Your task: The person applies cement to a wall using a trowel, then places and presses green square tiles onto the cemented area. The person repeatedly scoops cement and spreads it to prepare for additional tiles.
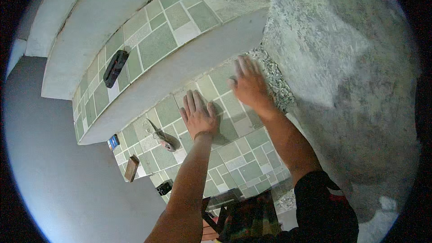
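My left hand [198, 114] lies flat, fingers apart, on the green-and-white mosaic tiles [167, 110] of the step. Higher and to the right, my right hand [249, 83] is spread over the same tiles beside a rough, crumbly strip [280, 91] along the wall, slightly blurred; whether it touches is unclear. Left of my left hand lies a pale tool with a pointed metal end [166, 142], possibly a trowel. Neither hand holds anything.
The upper step carries a long black tool [115, 68]. At the lower step's left edge are a small blue item [113, 142], a brown block [131, 168] and a black object [164, 187]. A patchy plastered wall [346, 85] rises at right; dark wooden framing [211, 218] shows below.
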Motion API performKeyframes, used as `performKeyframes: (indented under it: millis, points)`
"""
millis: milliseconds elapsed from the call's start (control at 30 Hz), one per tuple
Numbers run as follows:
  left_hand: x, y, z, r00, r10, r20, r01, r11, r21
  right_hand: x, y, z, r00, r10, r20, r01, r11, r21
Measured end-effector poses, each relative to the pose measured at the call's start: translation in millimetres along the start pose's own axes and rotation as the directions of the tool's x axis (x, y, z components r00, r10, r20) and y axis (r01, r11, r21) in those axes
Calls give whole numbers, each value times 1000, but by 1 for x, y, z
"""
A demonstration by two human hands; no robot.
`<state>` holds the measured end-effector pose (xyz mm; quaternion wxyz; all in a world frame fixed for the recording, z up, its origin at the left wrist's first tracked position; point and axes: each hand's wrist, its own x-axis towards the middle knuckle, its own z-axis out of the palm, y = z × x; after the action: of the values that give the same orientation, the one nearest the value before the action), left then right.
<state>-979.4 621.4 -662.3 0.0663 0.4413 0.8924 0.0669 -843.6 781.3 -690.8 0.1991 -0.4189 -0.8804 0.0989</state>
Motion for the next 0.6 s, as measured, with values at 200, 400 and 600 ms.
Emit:
performKeyframes:
  millis: [200,400,600]
  points:
    - [2,2,-3,999,-23,43,23,1000,10,-16,2,-30,988,151,43,-146,984,-104]
    - [0,-5,0,999,11,46,-12,1000,28,5,-109,-42,982,-178,61,135,894,428]
    - [-1,1,-6,1000,-23,1,23,1000,7,41,-157,-96,879,-442,-178,469,734,491]
